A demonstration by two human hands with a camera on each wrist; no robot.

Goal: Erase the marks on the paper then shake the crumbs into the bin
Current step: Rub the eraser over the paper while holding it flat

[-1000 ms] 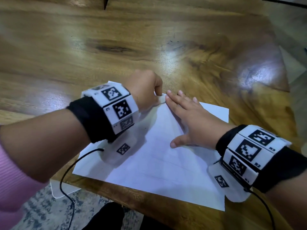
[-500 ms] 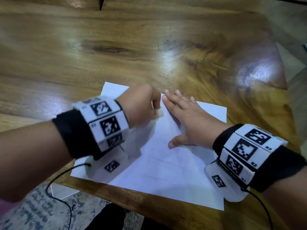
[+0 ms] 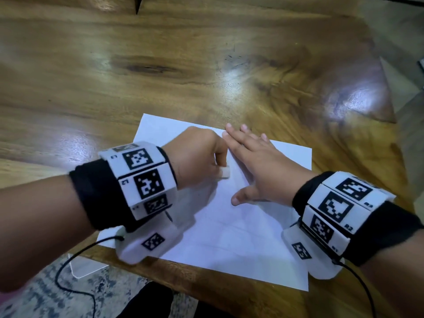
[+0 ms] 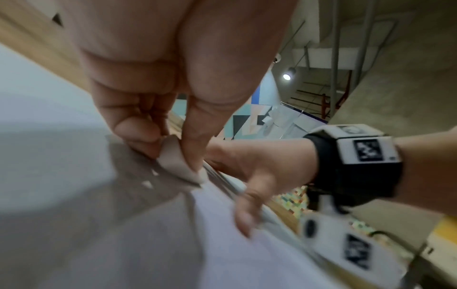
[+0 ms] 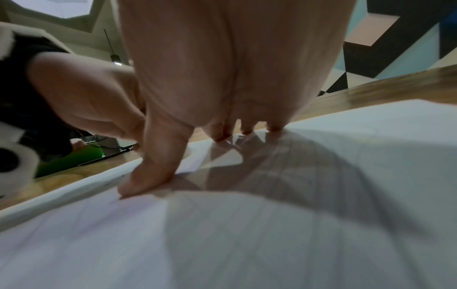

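Observation:
A white sheet of paper lies on the wooden table near its front edge. My left hand pinches a small white eraser and holds its end down on the paper's upper middle; the left wrist view shows the eraser between thumb and fingers against the sheet. My right hand lies flat with straight fingers on the paper, just right of the eraser, pressing the sheet down. Faint lines show on the paper. No bin is in view.
The table's front edge runs just below the paper, with patterned floor beyond it. Black cables hang from both wrist cameras. A clear plastic piece pokes out under the table edge at lower left.
My left hand has pulled the eraser back toward me along the paper, by about a hand's length. The right hand has stayed flat in the same spot.

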